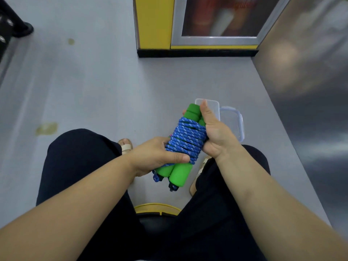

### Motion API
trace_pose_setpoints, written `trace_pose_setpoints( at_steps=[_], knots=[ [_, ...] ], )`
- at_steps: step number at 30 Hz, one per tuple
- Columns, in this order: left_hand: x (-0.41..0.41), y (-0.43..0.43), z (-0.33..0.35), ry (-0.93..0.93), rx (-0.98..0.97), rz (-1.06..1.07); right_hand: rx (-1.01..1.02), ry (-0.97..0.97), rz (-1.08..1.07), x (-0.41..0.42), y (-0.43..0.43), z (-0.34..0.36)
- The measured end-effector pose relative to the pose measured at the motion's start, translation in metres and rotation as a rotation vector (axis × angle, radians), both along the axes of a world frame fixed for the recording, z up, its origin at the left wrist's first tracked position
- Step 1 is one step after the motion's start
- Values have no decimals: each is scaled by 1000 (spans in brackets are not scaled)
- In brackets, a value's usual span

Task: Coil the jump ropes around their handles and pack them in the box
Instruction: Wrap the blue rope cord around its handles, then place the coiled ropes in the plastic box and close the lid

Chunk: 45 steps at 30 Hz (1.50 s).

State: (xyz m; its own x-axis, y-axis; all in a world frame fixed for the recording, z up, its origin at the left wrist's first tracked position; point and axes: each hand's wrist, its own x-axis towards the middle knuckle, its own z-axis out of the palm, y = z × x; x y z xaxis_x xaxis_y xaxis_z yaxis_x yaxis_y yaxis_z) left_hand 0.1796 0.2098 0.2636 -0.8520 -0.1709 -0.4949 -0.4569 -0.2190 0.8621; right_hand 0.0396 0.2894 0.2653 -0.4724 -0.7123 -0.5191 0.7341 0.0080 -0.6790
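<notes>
- My left hand [160, 155] comes in from eight o'clock, forearm slanting up across my lap. Its fingers curl under the lower part of the bundle and the thumb lies flat across the top, pointing toward three o'clock: it is clamped on the rope.
- My right hand [216, 134] comes in from four o'clock with the wrist bent inward. The palm presses the bundle's right flank and the thumb runs straight up along a handle toward twelve o'clock. One fingertip shows round the far side at the top, so this hand grips the bundle too.
- The jump rope [185, 140] is in the air between both hands, above my knees, tilted with its top toward one o'clock. The blue flecked cord is wound in tight turns round the middle of the two green foam handles [180, 171], which lie side by side. Their ends stick out at twelve and at six o'clock.
- The clear plastic box [214, 108] sits on the grey floor [94, 91] at one o'clock from the bundle, partly hidden behind my right thumb.
- Just beside it, at three o'clock, lies a clear lid with a bluish rim [242, 127].
- A yellow cabinet [154, 23] stands at twelve o'clock, well apart.
</notes>
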Motion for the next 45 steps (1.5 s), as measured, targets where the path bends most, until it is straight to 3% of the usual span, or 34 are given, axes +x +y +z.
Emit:
trace_pose_setpoints(
  at_steps=[6, 14, 20, 23, 27, 32, 40, 45],
  knots=[
    [-13, -8, -20, -60, 122, 13, 41, -106, -34, -8, -10, -18],
    [-47, -19, -45, -100, 145, -60, 69, -128, -69, -34, -12, -49],
    [-102, -29, -70, -132, 187, -65, 150, -132, 68, -70, -9, -76],
    [-134, -31, -94, -218, 228, -148, 288, -99, 91, -114, -8, -98],
    [-187, -43, -158, -450, -14, -171, 597, -35, 26, -183, 3, -152],
    [-257, -71, -257, -547, -311, -139, 802, -8, -31, -236, 4, -235],
    [-342, -78, -357, -537, -494, -111, 632, -20, -280, -267, -9, -324],
    [-353, -83, -391, -582, -565, -178, 670, -28, -329, -267, -10, -357]
  ],
)
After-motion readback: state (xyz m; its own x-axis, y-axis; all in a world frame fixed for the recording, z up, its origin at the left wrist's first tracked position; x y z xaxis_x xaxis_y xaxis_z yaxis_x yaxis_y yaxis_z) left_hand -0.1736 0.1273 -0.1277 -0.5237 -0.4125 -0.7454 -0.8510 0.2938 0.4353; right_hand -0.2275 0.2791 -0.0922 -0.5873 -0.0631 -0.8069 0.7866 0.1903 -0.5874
